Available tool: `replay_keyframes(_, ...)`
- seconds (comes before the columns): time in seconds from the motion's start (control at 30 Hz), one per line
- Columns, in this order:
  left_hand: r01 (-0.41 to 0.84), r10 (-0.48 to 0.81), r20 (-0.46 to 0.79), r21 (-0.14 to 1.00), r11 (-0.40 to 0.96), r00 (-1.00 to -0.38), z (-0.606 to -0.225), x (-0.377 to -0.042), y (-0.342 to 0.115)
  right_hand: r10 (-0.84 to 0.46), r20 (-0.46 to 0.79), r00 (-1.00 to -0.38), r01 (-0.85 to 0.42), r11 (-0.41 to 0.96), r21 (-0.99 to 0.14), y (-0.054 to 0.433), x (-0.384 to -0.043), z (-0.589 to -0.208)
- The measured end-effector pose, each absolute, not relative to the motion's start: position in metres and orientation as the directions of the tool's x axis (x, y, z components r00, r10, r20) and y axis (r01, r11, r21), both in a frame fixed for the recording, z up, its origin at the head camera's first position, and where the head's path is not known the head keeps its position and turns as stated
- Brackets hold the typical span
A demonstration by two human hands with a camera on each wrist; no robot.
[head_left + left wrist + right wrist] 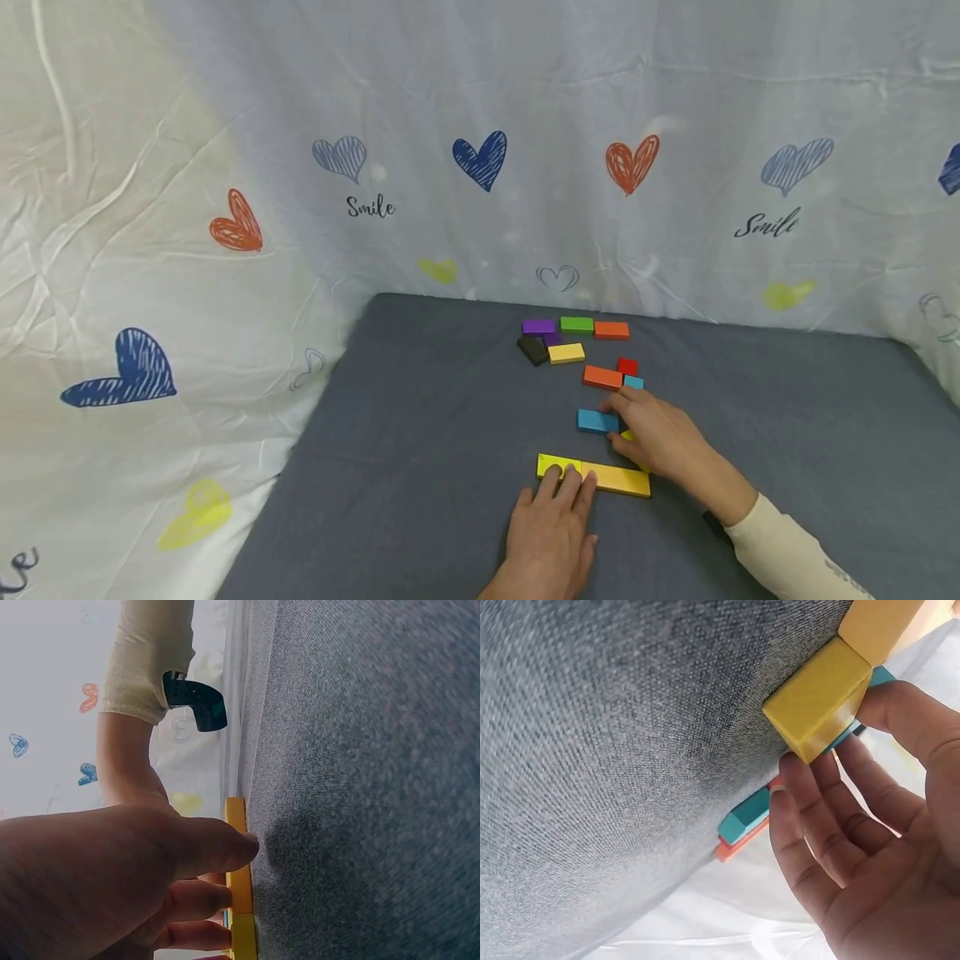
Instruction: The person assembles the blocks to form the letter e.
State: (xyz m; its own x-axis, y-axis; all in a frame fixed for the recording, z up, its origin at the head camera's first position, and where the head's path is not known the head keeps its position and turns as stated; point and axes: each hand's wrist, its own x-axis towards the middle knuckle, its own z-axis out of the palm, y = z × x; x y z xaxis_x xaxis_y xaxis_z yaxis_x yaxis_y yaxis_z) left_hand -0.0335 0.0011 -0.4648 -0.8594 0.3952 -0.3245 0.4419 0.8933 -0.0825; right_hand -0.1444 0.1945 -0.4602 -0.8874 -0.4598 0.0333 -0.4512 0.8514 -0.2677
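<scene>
A: What's on the desk (420, 433)?
B: Dark gray, fabric-covered. Far side: purple block (538, 327), green block (577, 326), orange block (612, 331) in a row. Just nearer: black block (533, 351), small purple block (552, 339), pale yellow block (566, 354).
A: Middle?
B: Second orange block (602, 377), red block (627, 366), small blue block (633, 382), close together. Larger blue block (597, 422) nearer.
A: Near side?
B: Yellow block (558, 463) and amber block (618, 480), end to end. Further yellow block (817, 697) by the amber's right end, mostly hidden from the head view.
</scene>
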Motion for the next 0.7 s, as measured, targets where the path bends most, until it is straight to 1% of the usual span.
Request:
replay_keyframes(0.23, 0.442, 0.394, -0.341, -0.074, 0.894, -0.854, -0.4644, -0.0350, 0.0016, -0.463, 0.028, -0.886, -0.453, 0.850, -0.269, 0.1948, -0.1441, -0.4602)
replay_keyframes(0.7, 0.446, 0.400, -0.334, -0.072, 0.892, -0.854, -0.4647, -0.0350, 0.0010, -0.447, 0.021, -0.894, -0.434, 0.856, -0.282, 0.1949, -0.1426, -0.4599)
